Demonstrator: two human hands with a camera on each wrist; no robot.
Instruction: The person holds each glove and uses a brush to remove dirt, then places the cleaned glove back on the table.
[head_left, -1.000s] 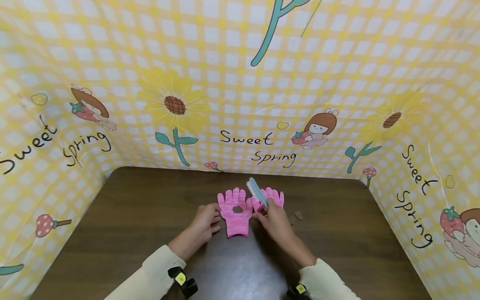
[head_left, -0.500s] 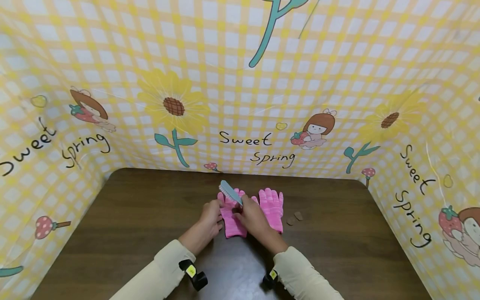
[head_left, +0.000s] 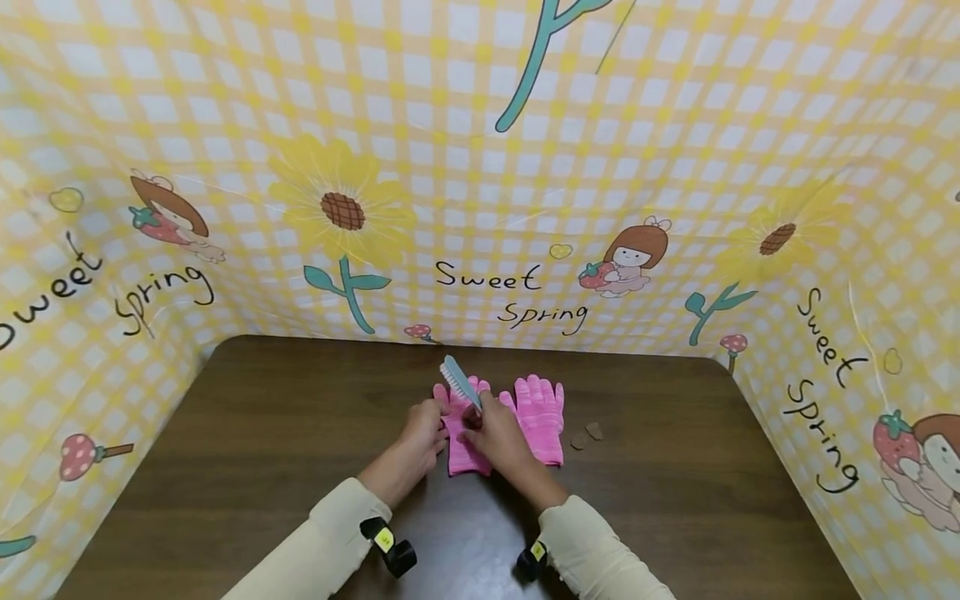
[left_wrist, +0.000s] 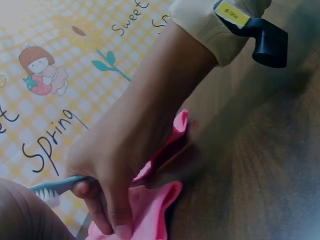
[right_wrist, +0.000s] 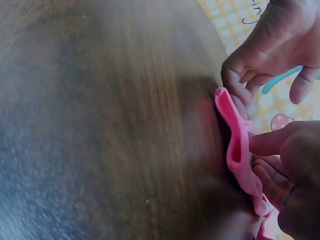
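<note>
Two pink knitted gloves lie side by side, the left glove [head_left: 467, 454] under both hands and the right glove [head_left: 545, 423] beside it. My right hand [head_left: 501, 429] holds a light blue brush [head_left: 461, 382] with white bristles, tilted over the left glove's fingers. Its fingertips are at a brown flat piece [head_left: 472, 416] on that glove; whether they pinch it is hidden. At the left glove's outer edge is my left hand [head_left: 422, 433], fingers curled against the fabric. In the right wrist view, the glove's cuff [right_wrist: 235, 150] stands slightly open between both hands.
Two small brown flat pieces [head_left: 594, 431] lie on the dark wooden table [head_left: 300, 433], right of the gloves. A yellow checked cloth [head_left: 480, 208] with printed flowers and figures walls the table at the back and sides. Dark cameras [head_left: 390, 550] sit on the wrists.
My right hand has carried the brush left, from the right glove to the left one, and its fingers have reached the brown piece. My left hand has closed in on the left glove's edge.
</note>
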